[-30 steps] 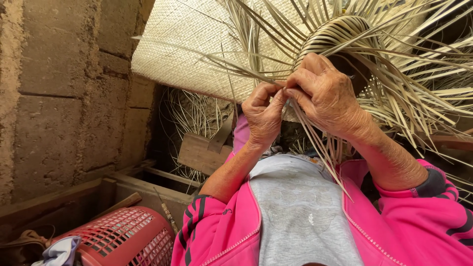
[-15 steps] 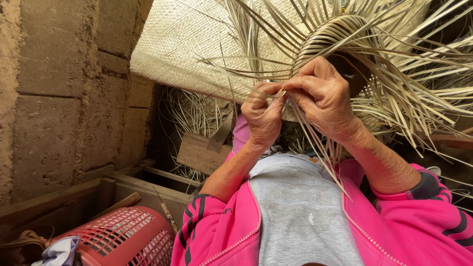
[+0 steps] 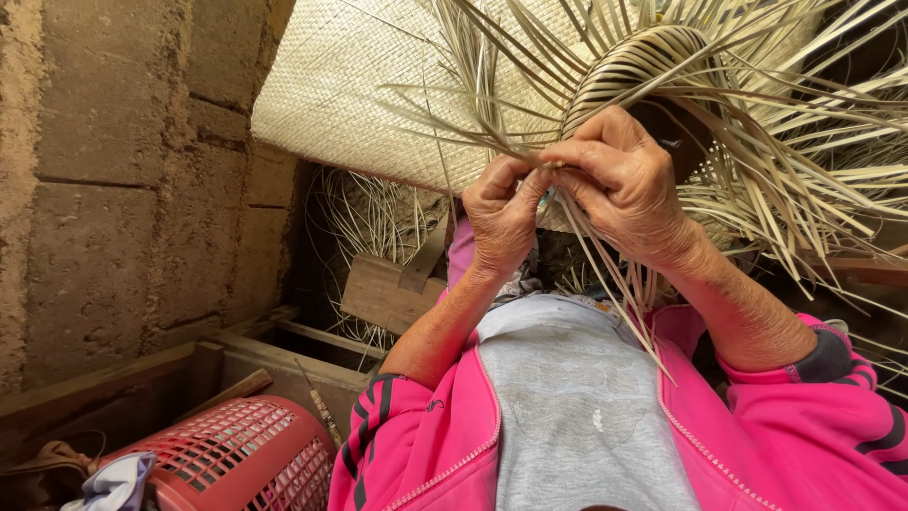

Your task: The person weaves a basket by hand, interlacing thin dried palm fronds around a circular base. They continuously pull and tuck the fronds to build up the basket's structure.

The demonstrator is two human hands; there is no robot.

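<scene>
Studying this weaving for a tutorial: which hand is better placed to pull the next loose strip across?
Probably the right hand: it lies over the loose strips, fingertips at the weave edge, while the left hand pinches that edge.

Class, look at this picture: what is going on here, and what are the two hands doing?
A person in a pink jacket is weaving pale straw. The left hand and right hand meet at the edge of a half-made woven piece, pinching thin straw strips between the fingertips. Loose strips fan out all around. A finished woven mat lies behind, and a red plastic basket sits low by the block wall.
</scene>
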